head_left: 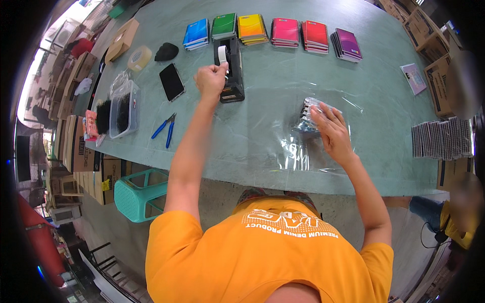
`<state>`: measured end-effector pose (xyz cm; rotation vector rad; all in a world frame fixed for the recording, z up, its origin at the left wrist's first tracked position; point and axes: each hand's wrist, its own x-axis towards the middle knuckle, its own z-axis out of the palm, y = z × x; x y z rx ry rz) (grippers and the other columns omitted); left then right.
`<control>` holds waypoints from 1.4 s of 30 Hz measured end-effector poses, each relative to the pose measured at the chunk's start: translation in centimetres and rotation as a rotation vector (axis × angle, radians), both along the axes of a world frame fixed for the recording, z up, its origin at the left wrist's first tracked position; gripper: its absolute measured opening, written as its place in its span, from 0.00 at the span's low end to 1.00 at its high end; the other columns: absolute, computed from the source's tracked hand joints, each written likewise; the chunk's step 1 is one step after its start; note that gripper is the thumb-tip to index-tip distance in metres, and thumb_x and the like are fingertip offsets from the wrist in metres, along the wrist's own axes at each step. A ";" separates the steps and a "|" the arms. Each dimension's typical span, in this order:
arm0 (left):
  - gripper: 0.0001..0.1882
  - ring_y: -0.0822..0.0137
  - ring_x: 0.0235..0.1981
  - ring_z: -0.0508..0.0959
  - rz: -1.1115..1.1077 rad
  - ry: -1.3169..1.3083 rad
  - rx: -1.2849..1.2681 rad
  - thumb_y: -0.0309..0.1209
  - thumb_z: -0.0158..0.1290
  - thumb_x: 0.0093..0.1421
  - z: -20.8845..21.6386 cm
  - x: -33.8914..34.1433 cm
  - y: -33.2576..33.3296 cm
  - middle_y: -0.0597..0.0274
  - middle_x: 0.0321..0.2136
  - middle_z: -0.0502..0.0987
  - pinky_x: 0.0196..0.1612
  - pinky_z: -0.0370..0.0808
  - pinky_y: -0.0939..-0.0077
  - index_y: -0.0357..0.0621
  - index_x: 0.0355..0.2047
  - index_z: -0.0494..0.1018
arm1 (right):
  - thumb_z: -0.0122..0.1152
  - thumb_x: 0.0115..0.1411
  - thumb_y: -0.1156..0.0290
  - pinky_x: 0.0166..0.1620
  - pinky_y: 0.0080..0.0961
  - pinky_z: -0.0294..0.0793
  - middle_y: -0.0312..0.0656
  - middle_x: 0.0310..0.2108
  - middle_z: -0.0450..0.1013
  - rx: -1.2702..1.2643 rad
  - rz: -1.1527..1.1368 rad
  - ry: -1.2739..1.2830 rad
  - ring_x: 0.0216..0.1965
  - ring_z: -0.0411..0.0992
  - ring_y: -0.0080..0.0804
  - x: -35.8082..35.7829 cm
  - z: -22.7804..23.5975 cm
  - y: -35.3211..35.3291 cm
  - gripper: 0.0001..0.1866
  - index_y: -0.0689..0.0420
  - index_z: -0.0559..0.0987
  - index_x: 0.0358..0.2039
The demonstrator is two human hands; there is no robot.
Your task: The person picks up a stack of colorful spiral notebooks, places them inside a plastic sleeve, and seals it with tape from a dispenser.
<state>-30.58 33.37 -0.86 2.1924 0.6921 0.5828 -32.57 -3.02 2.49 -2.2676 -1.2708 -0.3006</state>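
A black tape dispenser [233, 93] with a white-cored roll [222, 54] stands at the table's middle. My left hand [210, 82] is closed in a pinch at its front, on what looks like the end of the tape; the strip itself is barely visible. On a wide clear plastic sheet [270, 126] rests a small spiral-bound bundle [306, 112], shiny with plastic folded over it. My right hand [331, 132] lies over the bundle's right side, fingers stretched out, hiding part of it.
Notebook stacks in blue [196, 33], green, yellow, pink, red and purple [347, 45] line the far side. Leftward lie a phone [172, 82], blue cutters [164, 130], a tape roll [139, 58] and a plastic tub [124, 113]. Many stacked notebooks [440, 138] stand right. A stool [139, 194] is below.
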 end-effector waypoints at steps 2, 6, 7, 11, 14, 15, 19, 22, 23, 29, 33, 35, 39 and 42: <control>0.18 0.64 0.20 0.70 -0.063 -0.128 -0.387 0.43 0.56 0.53 2.1 -2.3 -2.5 0.63 0.15 0.72 0.28 0.67 0.69 0.39 0.21 0.74 | 0.47 0.54 0.83 0.60 0.37 0.53 0.37 0.53 0.68 0.001 -0.020 0.005 0.61 0.57 0.36 0.1 -0.7 -0.9 0.27 0.53 0.67 0.55; 0.13 0.74 0.19 0.72 -0.054 -0.047 -1.091 0.36 0.56 0.54 -2.0 -7.8 -3.7 0.63 0.18 0.75 0.21 0.65 0.76 0.38 0.21 0.75 | 0.46 0.55 0.82 0.59 0.35 0.53 0.35 0.51 0.69 0.048 -0.017 0.097 0.59 0.59 0.35 0.1 0.2 -1.1 0.26 0.53 0.65 0.56; 0.13 0.75 0.19 0.72 -0.097 0.132 -0.554 0.36 0.56 0.54 -2.9 -8.5 -2.3 0.63 0.17 0.75 0.21 0.65 0.78 0.38 0.22 0.75 | 0.46 0.55 0.81 0.59 0.34 0.54 0.34 0.51 0.69 0.076 -0.004 0.131 0.59 0.60 0.34 -0.2 0.2 -1.0 0.27 0.54 0.64 0.57; 0.12 0.78 0.17 0.70 -0.213 0.254 0.198 0.37 0.52 0.58 -1.3 -8.9 -1.3 0.66 0.16 0.74 0.19 0.64 0.82 0.43 0.24 0.76 | 0.46 0.57 0.79 0.59 0.31 0.54 0.32 0.53 0.68 0.078 0.011 0.142 0.56 0.62 0.32 0.5 -0.2 -0.5 0.29 0.56 0.57 0.60; 0.14 0.81 0.17 0.70 -0.235 -0.020 -0.596 0.40 0.53 0.58 2.1 -9.6 -10.1 0.67 0.16 0.74 0.18 0.63 0.86 0.42 0.25 0.76 | 0.46 0.57 0.78 0.59 0.31 0.54 0.33 0.54 0.67 0.098 0.002 0.171 0.55 0.63 0.33 0.5 -0.2 -0.9 0.29 0.55 0.57 0.60; 0.14 0.82 0.15 0.68 -0.267 -0.019 -0.718 0.40 0.54 0.58 2.3 -9.9 -14.1 0.67 0.15 0.73 0.16 0.61 0.87 0.42 0.25 0.76 | 0.46 0.56 0.79 0.59 0.31 0.54 0.33 0.54 0.67 0.093 -0.002 0.178 0.55 0.63 0.33 0.6 -0.3 -1.1 0.29 0.55 0.56 0.60; 0.14 0.83 0.13 0.65 -0.425 -0.073 -0.990 0.39 0.56 0.56 2.2 -9.1 -22.5 0.69 0.14 0.71 0.15 0.58 0.87 0.41 0.22 0.75 | 0.47 0.55 0.79 0.60 0.32 0.53 0.35 0.53 0.67 0.121 0.031 0.225 0.56 0.63 0.34 0.5 -0.1 -0.9 0.32 0.56 0.55 0.61; 0.14 0.83 0.13 0.63 -0.309 -0.129 -0.644 0.38 0.58 0.54 0.6 -7.4 -23.8 0.69 0.11 0.70 0.15 0.58 0.84 0.40 0.19 0.74 | 0.48 0.53 0.78 0.60 0.33 0.52 0.37 0.53 0.67 0.178 0.054 0.279 0.56 0.62 0.35 0.3 0.2 -0.6 0.33 0.56 0.53 0.61; 0.15 0.81 0.12 0.63 -0.295 -0.130 -0.566 0.38 0.59 0.53 0.1 -7.4 -23.6 0.68 0.10 0.70 0.15 0.58 0.82 0.40 0.18 0.74 | 0.49 0.53 0.78 0.60 0.33 0.51 0.37 0.53 0.67 0.203 0.057 0.298 0.56 0.62 0.36 0.3 0.4 -0.4 0.34 0.56 0.53 0.62; 0.18 0.74 0.13 0.64 -0.317 0.038 -0.239 0.42 0.64 0.45 -3.7 -7.4 -21.3 0.66 0.09 0.67 0.18 0.62 0.75 0.40 0.16 0.71 | 0.62 0.49 0.62 0.59 0.33 0.52 0.43 0.52 0.68 0.159 -0.002 0.314 0.54 0.63 0.39 0.8 0.5 -0.5 0.39 0.56 0.57 0.60; 0.16 0.76 0.22 0.66 -0.461 -0.012 -0.349 0.31 0.66 0.40 -3.1 -7.2 -18.8 0.68 0.22 0.71 0.24 0.64 0.80 0.41 0.28 0.73 | 0.67 0.42 0.47 0.55 0.37 0.59 0.53 0.48 0.67 -0.048 -0.419 0.356 0.53 0.63 0.45 4.2 2.1 -0.4 0.39 0.56 0.69 0.51; 0.29 0.73 0.28 0.69 -0.571 -0.063 -0.252 0.29 0.68 0.37 -1.6 -6.0 -17.2 0.69 0.31 0.71 0.29 0.66 0.82 0.42 0.42 0.69 | 0.63 0.47 0.46 0.49 0.33 0.66 0.51 0.42 0.72 0.130 -0.388 0.871 0.46 0.69 0.42 5.9 1.1 -1.1 0.33 0.58 0.73 0.47; 0.41 0.70 0.36 0.73 -0.883 -0.130 -0.207 0.29 0.70 0.34 0.3 -2.8 -17.5 0.64 0.38 0.72 0.38 0.69 0.80 0.42 0.50 0.63 | 0.54 0.59 0.58 0.42 0.22 0.67 0.34 0.31 0.73 0.416 -0.138 1.128 0.35 0.67 0.20 4.5 -0.5 -1.3 0.18 0.61 0.77 0.39; 0.42 0.69 0.42 0.75 -1.074 0.067 -0.412 0.27 0.70 0.31 0.6 -1.9 -19.9 0.59 0.39 0.75 0.44 0.71 0.73 0.39 0.48 0.63 | 0.50 0.60 0.53 0.48 0.22 0.66 0.39 0.39 0.74 0.514 -0.346 1.180 0.42 0.69 0.24 2.9 0.1 -3.9 0.24 0.60 0.73 0.47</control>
